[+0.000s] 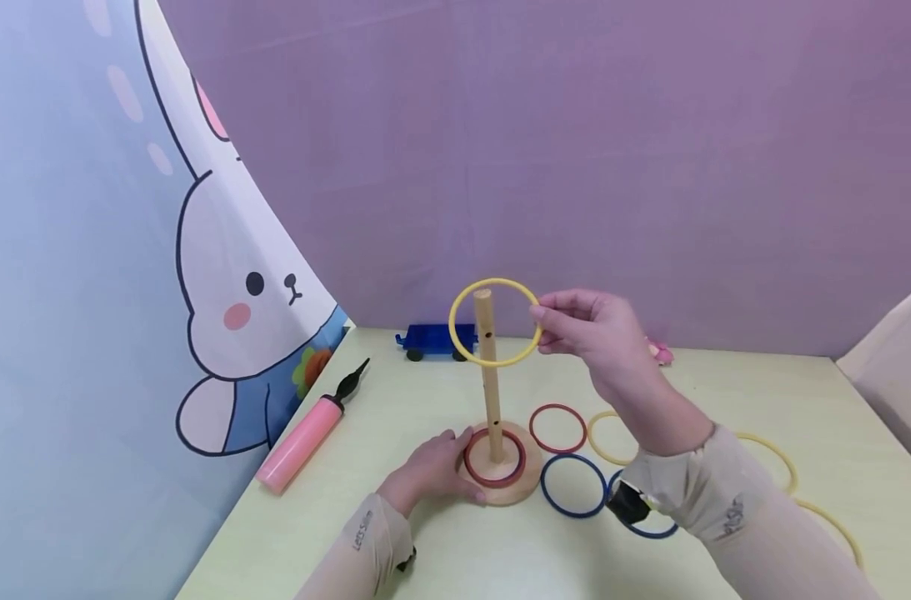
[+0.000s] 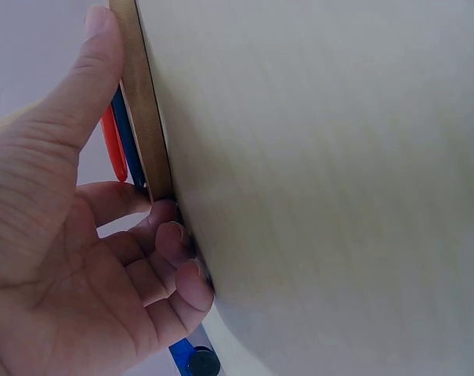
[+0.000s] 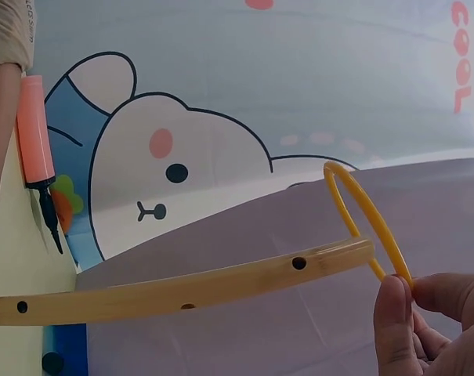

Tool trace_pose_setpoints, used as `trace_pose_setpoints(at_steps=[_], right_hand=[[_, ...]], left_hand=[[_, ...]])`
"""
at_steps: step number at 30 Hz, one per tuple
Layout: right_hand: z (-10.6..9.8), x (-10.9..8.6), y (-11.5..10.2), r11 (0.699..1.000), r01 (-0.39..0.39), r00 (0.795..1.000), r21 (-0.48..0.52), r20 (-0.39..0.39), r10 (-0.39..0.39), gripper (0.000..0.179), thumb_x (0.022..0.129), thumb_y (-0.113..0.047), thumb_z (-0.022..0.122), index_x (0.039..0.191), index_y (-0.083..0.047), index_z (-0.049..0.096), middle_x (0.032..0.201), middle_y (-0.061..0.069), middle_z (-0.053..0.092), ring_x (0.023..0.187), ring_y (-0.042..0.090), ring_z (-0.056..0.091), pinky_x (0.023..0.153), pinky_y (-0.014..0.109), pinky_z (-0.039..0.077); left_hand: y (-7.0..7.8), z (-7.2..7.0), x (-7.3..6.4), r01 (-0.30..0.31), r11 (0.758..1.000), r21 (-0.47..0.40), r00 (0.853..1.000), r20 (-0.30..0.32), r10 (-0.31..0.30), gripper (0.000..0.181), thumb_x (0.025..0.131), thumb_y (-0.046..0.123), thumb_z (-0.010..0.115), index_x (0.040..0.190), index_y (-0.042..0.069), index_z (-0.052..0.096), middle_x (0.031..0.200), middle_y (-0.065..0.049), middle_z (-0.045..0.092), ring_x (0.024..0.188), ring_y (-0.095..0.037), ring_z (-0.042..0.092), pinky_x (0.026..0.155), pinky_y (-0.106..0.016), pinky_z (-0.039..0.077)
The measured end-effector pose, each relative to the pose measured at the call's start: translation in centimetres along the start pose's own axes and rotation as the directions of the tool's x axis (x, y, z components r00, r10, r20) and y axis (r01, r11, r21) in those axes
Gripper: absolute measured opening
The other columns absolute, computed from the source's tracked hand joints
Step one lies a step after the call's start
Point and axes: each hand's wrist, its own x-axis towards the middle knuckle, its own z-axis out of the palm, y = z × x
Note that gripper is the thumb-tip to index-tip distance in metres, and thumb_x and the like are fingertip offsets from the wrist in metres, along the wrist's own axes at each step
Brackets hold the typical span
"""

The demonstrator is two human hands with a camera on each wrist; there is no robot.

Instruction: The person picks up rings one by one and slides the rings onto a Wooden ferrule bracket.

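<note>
My right hand [image 1: 592,329] pinches a yellow ring [image 1: 500,364] between thumb and fingers. The ring is at the top of a wooden peg [image 1: 491,383]; in the right wrist view the peg's tip [image 3: 362,252] overlaps the tilted ring [image 3: 378,211]. The peg rises upright from a round wooden base [image 1: 526,487]. Around its foot lies a red ring [image 1: 495,482], with a blue ring [image 2: 127,137] under it in the left wrist view. My left hand [image 1: 434,468] grips the base's left edge, thumb and curled fingers against the rim [image 2: 149,125].
Right of the base lie a red ring [image 1: 558,406], a blue ring [image 1: 573,514] and several more blue and yellow rings, partly hidden by my right arm. A blue toy wagon [image 1: 428,339] stands behind the peg. A pink hand pump [image 1: 301,446] lies at the table's left edge.
</note>
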Motion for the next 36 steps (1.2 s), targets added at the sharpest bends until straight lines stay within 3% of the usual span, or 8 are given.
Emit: trace_pose_setpoints(at_steps=[7, 12, 26, 36], right_hand=[[-0.1, 0.3, 0.7, 0.999, -0.019, 1.0, 0.038, -0.009, 0.02, 0.031, 0.089, -0.008, 0.072, 0.11, 0.012, 0.06, 0.078, 0.006, 0.067, 0.065, 0.013, 0.066, 0.068, 0.03, 0.058], [-0.3, 0.4, 1.5, 0.998, -0.06, 0.998, -0.027, -0.017, 0.059, 0.031, 0.09, -0.012, 0.071, 0.111, 0.009, 0.061, 0.081, 0.006, 0.066, 0.067, 0.014, 0.066, 0.071, 0.031, 0.058], [-0.6, -0.1, 7.0, 0.98, -0.18, 0.983, -0.085, 0.01, 0.182, 0.03, 0.093, -0.007, 0.066, 0.114, 0.012, 0.06, 0.084, 0.007, 0.067, 0.067, 0.015, 0.066, 0.069, 0.03, 0.058], [-0.8, -0.7, 8.8, 0.971, -0.215, 0.976, -0.107, 0.008, 0.217, 0.03, 0.093, -0.008, 0.067, 0.114, 0.012, 0.06, 0.085, 0.009, 0.067, 0.068, 0.017, 0.066, 0.07, 0.032, 0.058]], left_hand=[[0.0, 0.0, -0.1, -0.014, 1.0, 0.016, 1.0, -0.008, 0.014, 0.115, 0.061, 0.065, 0.081, 0.154, 0.017, 0.032, 0.145, -0.019, 0.045, 0.13, -0.035, 0.045, 0.104, -0.051, 0.038], [0.1, -0.1, -0.1, -0.013, 1.0, 0.013, 1.0, -0.001, 0.013, 0.116, 0.061, 0.066, 0.081, 0.154, 0.016, 0.032, 0.145, -0.019, 0.045, 0.129, -0.035, 0.046, 0.104, -0.051, 0.039], [0.3, -0.1, 0.0, -0.015, 1.0, 0.027, 1.0, 0.001, 0.015, 0.116, 0.06, 0.067, 0.081, 0.153, 0.016, 0.033, 0.137, -0.016, 0.051, 0.119, -0.029, 0.053, 0.1, -0.047, 0.043], [0.4, -0.4, 0.1, -0.006, 0.999, 0.034, 1.0, 0.001, 0.006, 0.116, 0.06, 0.066, 0.082, 0.153, 0.017, 0.033, 0.135, -0.016, 0.052, 0.117, -0.029, 0.053, 0.1, -0.047, 0.043]])
